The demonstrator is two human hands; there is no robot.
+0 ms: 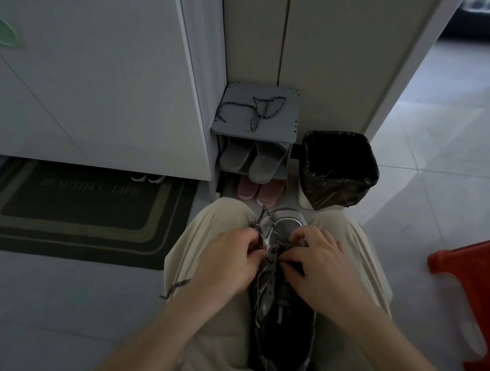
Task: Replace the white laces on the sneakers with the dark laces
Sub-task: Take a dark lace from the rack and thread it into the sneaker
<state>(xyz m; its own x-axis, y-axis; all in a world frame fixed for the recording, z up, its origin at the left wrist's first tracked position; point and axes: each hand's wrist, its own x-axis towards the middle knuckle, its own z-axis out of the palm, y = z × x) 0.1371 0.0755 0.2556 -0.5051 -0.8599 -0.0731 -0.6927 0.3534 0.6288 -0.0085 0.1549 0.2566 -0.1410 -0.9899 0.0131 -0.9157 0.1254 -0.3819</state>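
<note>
A grey and black sneaker [284, 323] lies along the person's lap, sole down between the two thighs in pale trousers [220, 216], with its toe pointing away toward the shoe rack [285, 123]. A dark lace [261, 219], speckled grey, is threaded through the front eyelets and loops up past the toe end.

The left hand [227, 261] is at the left edge of the sneaker, its fingers curled and pinching this lace just beside the eyelets. The right hand [317, 261] is at the right edge, knuckles up and fingertips curled down onto the lacing, where thumb and forefinger pinch the same lace over the tongue. A loose end of it trails over the outer edge of the left thigh and hangs toward the floor [47, 301].

A second dark lace [257, 108] lies loose on the top shelf of the rack, spread from its left edge toward the middle. On the shelf below stand grey slippers [252, 159], and under them, on the floor, pink slippers [259, 191]. Just beside the right edge of the rack stands a bin [339, 170] lined with a black bag. A dark doormat [79, 214] lies against the foot of a white cabinet [83, 80] on the left, and a red stool [472, 297] stands at the right edge of the view
</note>
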